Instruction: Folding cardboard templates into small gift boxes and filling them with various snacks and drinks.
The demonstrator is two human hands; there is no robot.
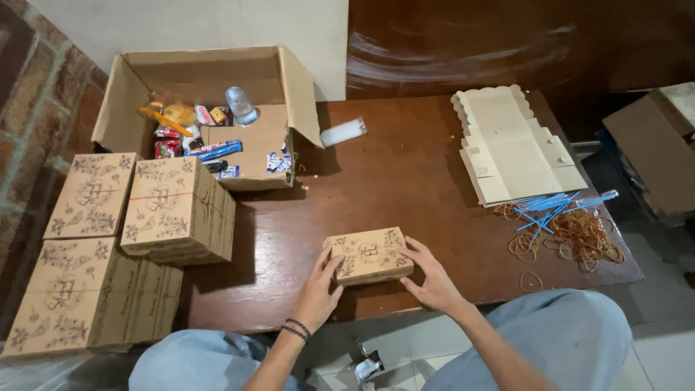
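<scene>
Both hands, the left hand (318,288) and right hand (432,279), clasp one closed printed box (370,255) at the surface's (405,181) near edge. Four printed boxes (177,208) are stacked left; an open carton (210,116) holds snack packets (190,139).

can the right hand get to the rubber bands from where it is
Probably yes. The right hand rests on the small printed box, and the rubber bands lie loose on the same table on its side, with only bare wood between. It would have to let go first.
</scene>
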